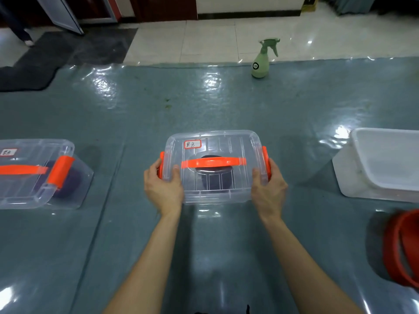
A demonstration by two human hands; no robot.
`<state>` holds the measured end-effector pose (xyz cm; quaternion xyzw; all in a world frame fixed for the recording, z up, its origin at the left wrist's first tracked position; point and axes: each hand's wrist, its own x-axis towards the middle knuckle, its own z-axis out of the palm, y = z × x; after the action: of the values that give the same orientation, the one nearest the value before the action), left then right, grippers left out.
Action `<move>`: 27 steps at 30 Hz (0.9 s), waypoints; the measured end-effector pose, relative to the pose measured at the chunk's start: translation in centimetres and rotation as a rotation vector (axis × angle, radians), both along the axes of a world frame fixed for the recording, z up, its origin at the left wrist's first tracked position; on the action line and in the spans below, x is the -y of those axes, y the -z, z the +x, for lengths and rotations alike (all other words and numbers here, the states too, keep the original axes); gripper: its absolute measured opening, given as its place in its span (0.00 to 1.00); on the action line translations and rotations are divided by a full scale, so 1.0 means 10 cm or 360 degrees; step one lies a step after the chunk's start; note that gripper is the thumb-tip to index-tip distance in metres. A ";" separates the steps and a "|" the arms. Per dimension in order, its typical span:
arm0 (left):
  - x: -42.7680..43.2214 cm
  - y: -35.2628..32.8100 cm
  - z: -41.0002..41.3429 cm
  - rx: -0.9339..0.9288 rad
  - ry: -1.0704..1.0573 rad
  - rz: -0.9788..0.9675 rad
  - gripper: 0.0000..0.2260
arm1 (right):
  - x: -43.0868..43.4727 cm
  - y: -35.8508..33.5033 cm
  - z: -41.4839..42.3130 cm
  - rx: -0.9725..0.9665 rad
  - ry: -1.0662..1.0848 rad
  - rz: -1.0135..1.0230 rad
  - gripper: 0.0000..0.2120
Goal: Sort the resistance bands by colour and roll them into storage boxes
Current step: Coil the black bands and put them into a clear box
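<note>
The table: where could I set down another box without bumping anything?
Bare table lies between the left box and the middle box, and across the far stretch behind them up to the spray bottle. The right side is crowded: white tub and red basin close together.

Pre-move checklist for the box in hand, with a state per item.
1. The lid sits level on the centre box: ok.
2. The dark rolled band is inside, under the orange handle: ok.
3. The left hand grips the left end at its latch: ok.
4. The right hand grips the right end: ok.
5. Both latches snapped home: cannot tell, the hands partly cover them.
6. The left box and the white tub stand apart from the centre box: ok.
</note>
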<state>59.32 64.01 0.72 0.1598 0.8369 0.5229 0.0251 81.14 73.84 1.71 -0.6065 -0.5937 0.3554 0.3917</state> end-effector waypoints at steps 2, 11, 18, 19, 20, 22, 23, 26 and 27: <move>0.01 -0.01 0.00 -0.0031 0.0017 0.0025 0.17 | 0.03 -0.03 0.00 0.0066 -0.0054 0.0113 0.23; 0.05 -0.04 0.03 -0.0164 0.0143 0.0034 0.13 | 0.10 -0.08 0.05 0.0355 -0.0208 0.0306 0.21; 0.00 -0.04 0.01 -0.0173 0.0162 -0.0033 0.12 | 0.13 -0.21 0.05 0.0467 -0.0262 0.0202 0.21; 0.01 -0.05 0.01 -0.0185 0.0174 -0.0057 0.12 | 0.14 -0.24 0.05 0.0521 -0.0271 0.0200 0.21; 0.01 -0.06 0.02 -0.0211 0.0180 -0.0102 0.11 | 0.14 -0.27 0.06 0.0601 -0.0293 0.0194 0.22; 0.03 -0.11 0.04 -0.0315 0.0214 -0.0259 0.12 | 0.14 -0.34 0.09 0.0789 -0.0408 0.0147 0.23; 0.04 -0.15 0.04 -0.0385 0.0261 -0.0366 0.13 | 0.14 -0.37 0.11 0.0893 -0.0497 0.0117 0.23; 0.09 -0.25 0.10 -0.0668 0.0475 -0.0740 0.20 | 0.12 -0.48 0.32 0.1157 -0.0747 0.0151 0.20; 0.10 -0.29 0.20 -0.0787 0.0540 -0.0791 0.23 | 0.13 -0.49 0.45 0.1180 -0.0764 0.0234 0.17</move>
<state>61.28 62.97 3.66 0.4064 0.8805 0.2384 -0.0533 85.62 72.55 6.64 -0.5084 -0.8417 0.1516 0.1009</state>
